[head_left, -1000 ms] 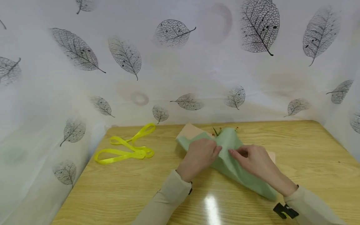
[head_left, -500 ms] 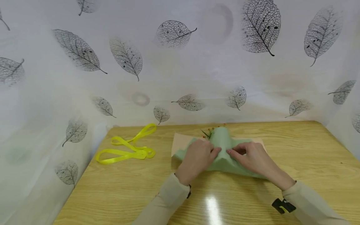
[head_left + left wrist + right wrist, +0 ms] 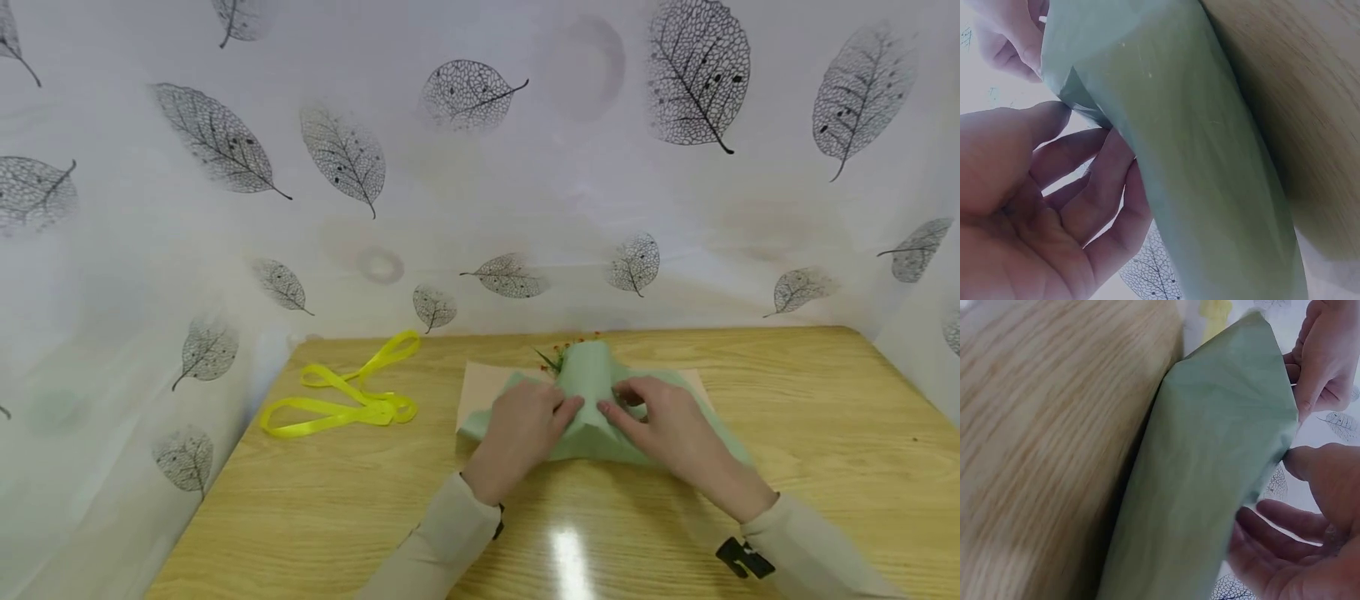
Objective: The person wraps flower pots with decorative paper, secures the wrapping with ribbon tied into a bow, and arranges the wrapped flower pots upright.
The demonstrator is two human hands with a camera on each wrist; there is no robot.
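Observation:
A sheet of green wrapping paper (image 3: 588,379) with a peach layer (image 3: 487,385) under it lies gathered near the table's far edge. From its back end poke small red-orange flowers with green leaves (image 3: 553,358). My left hand (image 3: 521,423) grips the paper just left of the raised middle fold; in the left wrist view its thumb (image 3: 1054,119) is at the paper's edge, with the fingertips partly hidden behind the paper. On the other side of the fold my right hand (image 3: 667,425) pinches the paper, its thumb (image 3: 1300,461) at the edge in the right wrist view.
A looped yellow ribbon (image 3: 375,408) lies on the left of the wooden table (image 3: 315,508). Behind and beside the table hangs a pale sheet (image 3: 480,183) printed with dark leaves. A black strap (image 3: 742,558) sits at the right sleeve's cuff.
The paper has turned from a slant to lying roughly straight across, and its right part has swung away from me. Both hands stay at the middle fold; the right fingers have shifted slightly.

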